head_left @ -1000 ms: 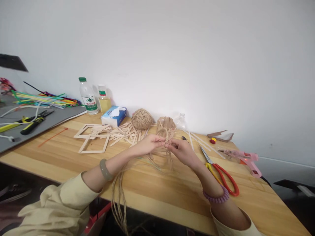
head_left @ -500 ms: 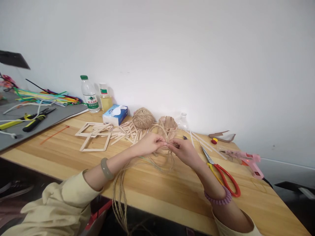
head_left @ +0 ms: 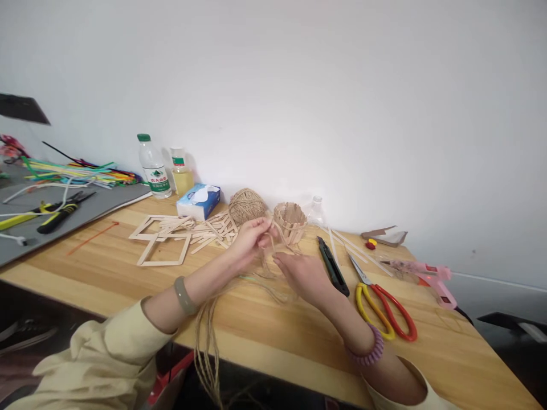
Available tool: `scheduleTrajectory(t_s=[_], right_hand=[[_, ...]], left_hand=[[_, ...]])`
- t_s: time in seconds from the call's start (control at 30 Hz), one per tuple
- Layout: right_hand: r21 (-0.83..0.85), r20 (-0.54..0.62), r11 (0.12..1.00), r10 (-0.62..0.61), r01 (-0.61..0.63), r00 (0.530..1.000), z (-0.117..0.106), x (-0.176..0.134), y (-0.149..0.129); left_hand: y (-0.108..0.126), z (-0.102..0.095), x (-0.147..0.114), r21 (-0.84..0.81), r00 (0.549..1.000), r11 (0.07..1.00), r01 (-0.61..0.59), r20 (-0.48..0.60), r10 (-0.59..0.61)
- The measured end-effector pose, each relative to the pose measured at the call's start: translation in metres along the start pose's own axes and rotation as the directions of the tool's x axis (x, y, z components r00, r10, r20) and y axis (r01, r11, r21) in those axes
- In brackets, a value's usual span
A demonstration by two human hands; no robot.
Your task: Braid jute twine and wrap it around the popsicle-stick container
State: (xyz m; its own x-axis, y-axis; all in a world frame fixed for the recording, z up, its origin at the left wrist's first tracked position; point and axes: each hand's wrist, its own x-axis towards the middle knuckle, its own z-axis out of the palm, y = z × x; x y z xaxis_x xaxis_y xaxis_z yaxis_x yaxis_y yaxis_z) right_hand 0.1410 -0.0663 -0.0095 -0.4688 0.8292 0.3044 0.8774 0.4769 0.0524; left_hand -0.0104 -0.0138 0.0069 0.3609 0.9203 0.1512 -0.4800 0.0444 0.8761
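Wooden table point(head_left: 273, 336) bears scissors point(head_left: 371, 283), cutter point(head_left: 332, 266), 1 twine ball point(head_left: 247, 206).

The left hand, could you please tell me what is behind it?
Behind the left hand are the twine ball and loose wooden sticks. It covers some sticks and part of the ball's lower edge; anything else there cannot be seen.

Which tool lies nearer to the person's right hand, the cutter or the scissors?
The dark cutter, close beside the right hand. The scissors, with red and yellow handles, lie farther right.
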Motion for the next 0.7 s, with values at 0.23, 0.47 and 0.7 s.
scheduleTrajectory(t_s=[0.23, 0.47, 0.7], right_hand=[[-0.105, 0.150, 0.946, 0.319, -0.306, 0.936, -0.035, -0.002, 0.040], [-0.100, 0.082, 0.919, 0.390, -0.382, 0.917, -0.068, -0.011, 0.055], [0.930, -0.141, 0.363, 0.199, 0.061, 0.970, -0.103, -0.044, 0.066]], left_hand=[[0.041, -0.025, 0.010, -0.344, 0.996, 0.936, -0.068, -0.079, 0.043], [0.072, -0.035, 0.015, -0.399, 0.961, 0.895, -0.201, -0.259, 0.101], [0.095, -0.096, 0.031, -0.521, 0.896, 0.817, -0.249, -0.444, -0.010]])
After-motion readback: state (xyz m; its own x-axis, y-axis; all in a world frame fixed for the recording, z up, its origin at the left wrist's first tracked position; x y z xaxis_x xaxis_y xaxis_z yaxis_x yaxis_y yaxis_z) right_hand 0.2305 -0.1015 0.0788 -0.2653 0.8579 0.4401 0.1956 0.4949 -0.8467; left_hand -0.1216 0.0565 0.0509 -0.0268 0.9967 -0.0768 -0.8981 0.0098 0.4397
